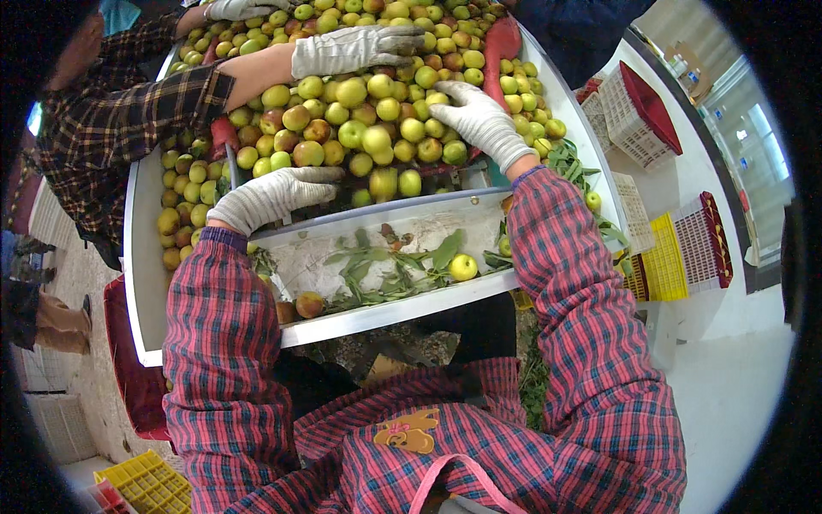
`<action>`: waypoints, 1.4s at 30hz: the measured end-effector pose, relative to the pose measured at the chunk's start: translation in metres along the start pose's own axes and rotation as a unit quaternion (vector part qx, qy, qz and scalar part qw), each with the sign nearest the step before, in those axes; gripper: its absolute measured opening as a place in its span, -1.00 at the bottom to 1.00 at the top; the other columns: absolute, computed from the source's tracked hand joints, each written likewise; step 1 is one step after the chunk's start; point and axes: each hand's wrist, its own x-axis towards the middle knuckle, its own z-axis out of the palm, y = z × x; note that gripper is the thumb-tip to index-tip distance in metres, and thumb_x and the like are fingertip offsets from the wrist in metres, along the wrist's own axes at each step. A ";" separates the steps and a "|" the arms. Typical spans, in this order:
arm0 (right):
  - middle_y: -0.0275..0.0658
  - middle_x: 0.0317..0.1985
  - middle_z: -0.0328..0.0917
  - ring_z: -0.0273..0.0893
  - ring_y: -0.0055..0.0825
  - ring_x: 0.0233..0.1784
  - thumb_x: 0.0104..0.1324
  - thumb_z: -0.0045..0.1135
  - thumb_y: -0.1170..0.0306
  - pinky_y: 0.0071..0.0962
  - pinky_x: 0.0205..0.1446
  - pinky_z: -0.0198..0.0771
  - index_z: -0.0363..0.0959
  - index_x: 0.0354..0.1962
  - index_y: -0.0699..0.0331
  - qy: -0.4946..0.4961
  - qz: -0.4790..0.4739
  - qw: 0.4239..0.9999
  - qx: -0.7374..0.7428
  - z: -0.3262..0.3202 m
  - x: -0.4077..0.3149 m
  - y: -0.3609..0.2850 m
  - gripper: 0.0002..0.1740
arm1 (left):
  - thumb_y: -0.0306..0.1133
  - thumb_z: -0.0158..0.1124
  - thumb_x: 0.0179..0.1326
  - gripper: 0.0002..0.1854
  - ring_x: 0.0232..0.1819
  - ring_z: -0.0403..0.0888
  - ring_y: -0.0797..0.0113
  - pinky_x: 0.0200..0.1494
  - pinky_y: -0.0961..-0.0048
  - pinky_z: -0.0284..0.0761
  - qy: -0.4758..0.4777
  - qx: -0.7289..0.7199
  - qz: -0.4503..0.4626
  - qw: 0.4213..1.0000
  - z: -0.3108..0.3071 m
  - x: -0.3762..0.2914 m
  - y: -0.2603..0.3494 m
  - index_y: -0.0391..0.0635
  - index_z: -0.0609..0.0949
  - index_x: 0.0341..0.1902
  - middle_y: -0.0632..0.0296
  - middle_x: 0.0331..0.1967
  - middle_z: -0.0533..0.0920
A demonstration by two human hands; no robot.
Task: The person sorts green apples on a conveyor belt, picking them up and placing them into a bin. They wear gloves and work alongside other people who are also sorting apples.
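Green, yellow and reddish round fruits [351,93] are heaped on a white-framed sorting table. My left hand [276,193], in a white knit glove, rests palm-down at the heap's near left edge, fingers pointing right; nothing shows in its grasp. My right hand [478,119], gloved alike, reaches onto the heap's right side, its fingertips beside a yellow-green fruit [437,99]. Whether it grips that fruit is unclear. Below lies a white trough [308,257] with green leaves [366,273], a yellow fruit [463,267] and a reddish fruit [309,304].
A co-worker's gloved hand [359,51] lies across the heap from the left, near my right hand; another glove [244,8] is behind. Side channels hold fruit, with red padded dividers [501,54]. Plastic crates [642,115] stand right, a dark red bin [131,366] left.
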 end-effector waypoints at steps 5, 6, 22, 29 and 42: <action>0.00 0.23 0.27 0.22 -0.21 0.32 0.14 0.06 -0.09 -0.40 0.37 0.09 0.25 0.19 0.33 -0.082 -0.014 0.995 0.061 0.000 -0.006 -0.006 -0.18 | -0.23 0.03 0.28 -0.57 0.14 0.44 0.35 0.19 0.50 0.29 0.010 -0.061 -0.040 0.997 0.000 -0.001 0.005 -0.14 0.48 0.17 0.15 0.12 0.51; 0.02 0.23 0.27 0.23 -0.19 0.31 0.14 0.07 -0.11 -0.39 0.36 0.10 0.23 0.20 0.35 -0.090 -0.027 0.993 0.069 0.002 -0.006 -0.007 -0.15 | -0.22 0.03 0.28 -0.56 0.14 0.44 0.35 0.19 0.50 0.28 0.017 -0.068 -0.051 0.996 0.000 -0.002 0.007 -0.14 0.47 0.18 0.15 0.12 0.51; -0.24 -0.04 0.54 0.45 -0.55 0.02 0.22 0.21 0.23 -0.58 0.12 0.34 0.41 0.04 0.37 0.017 0.036 0.966 0.255 0.003 0.000 -0.013 -0.49 | -0.52 0.02 0.15 -0.67 -0.04 0.58 0.21 0.04 0.43 0.48 -0.017 0.182 0.240 0.953 -0.005 0.001 -0.017 -0.13 0.56 0.01 0.15 -0.09 0.61; -0.19 -0.11 0.60 0.53 -0.48 -0.03 0.20 0.12 0.13 -0.51 0.10 0.35 0.50 -0.03 0.29 -0.036 0.051 0.956 0.288 0.014 0.003 0.005 -0.52 | -0.53 0.03 0.16 -0.67 -0.06 0.59 0.22 0.00 0.42 0.50 -0.027 0.158 0.228 0.960 -0.004 0.001 -0.017 -0.12 0.56 0.00 0.14 -0.12 0.61; -0.10 0.02 0.48 0.42 -0.43 0.08 0.16 0.22 0.13 -0.52 0.20 0.26 0.08 0.28 0.38 -0.125 0.024 0.959 0.253 0.022 0.011 -0.009 -0.15 | -0.37 -0.03 0.28 -0.70 -0.07 0.57 0.34 0.02 0.49 0.44 0.036 0.134 0.121 0.983 -0.010 -0.018 -0.013 -0.13 0.59 -0.01 0.17 -0.14 0.64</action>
